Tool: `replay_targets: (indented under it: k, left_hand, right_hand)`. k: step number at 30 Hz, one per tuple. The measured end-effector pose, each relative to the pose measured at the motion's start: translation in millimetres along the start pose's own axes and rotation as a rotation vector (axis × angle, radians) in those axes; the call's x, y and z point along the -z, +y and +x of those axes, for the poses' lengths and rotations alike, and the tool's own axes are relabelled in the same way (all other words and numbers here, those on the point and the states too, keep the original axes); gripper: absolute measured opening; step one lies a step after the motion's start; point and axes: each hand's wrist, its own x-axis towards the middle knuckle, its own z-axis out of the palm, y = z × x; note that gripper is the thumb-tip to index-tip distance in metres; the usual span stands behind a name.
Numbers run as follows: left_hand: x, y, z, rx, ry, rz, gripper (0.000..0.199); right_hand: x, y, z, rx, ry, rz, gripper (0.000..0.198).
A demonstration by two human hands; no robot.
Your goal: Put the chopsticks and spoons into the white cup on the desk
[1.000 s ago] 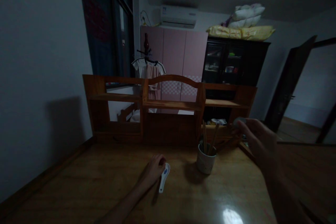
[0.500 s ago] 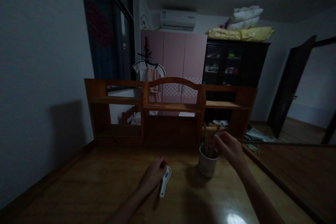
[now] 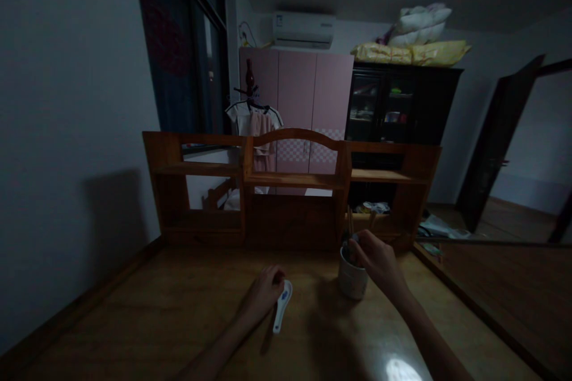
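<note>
My left hand (image 3: 264, 287) is closed, its fingertips pinched at the bowl edge of a white soup spoon (image 3: 281, 305) with a blue pattern. The spoon's handle points toward me over the wooden desk, with a shadow beside it. To the right stands a pale cup (image 3: 352, 278) holding chopsticks (image 3: 350, 220) and other upright utensils. My right hand (image 3: 374, 257) is at the cup's rim, fingers pinched together among the utensils. What they grip is hidden and dark; a small greyish piece shows by the fingertips.
A wooden shelf unit (image 3: 292, 181) runs along the desk's (image 3: 179, 321) back edge. A wall borders the left side, and a raised ledge (image 3: 469, 303) the right. Beyond are a pink wardrobe (image 3: 297, 92), a dark cabinet (image 3: 429, 107) and hanging clothes (image 3: 254, 122).
My right hand has moved down and left, to the cup's mouth. My left hand and the soup spoon have stayed nearly in place.
</note>
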Motion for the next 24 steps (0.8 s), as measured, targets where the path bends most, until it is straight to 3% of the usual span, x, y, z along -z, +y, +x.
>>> replay_targets:
  k: [12, 20, 24]
  left_hand:
    - [2, 3, -2, -0.008, -0.005, -0.003, 0.015]
    - [1, 3, -2, -0.002, 0.0, 0.006, 0.013]
    - [0, 3, -1, 0.006, 0.001, 0.01, 0.014]
  right_hand:
    - [-11, -5, -8, 0.133, -0.017, -0.145, 0.018]
    - [-1, -12, -10, 0.123, -0.016, -0.135, 0.022]
    - [8, -28, -14, 0.126, 0.128, -0.108, 0.024]
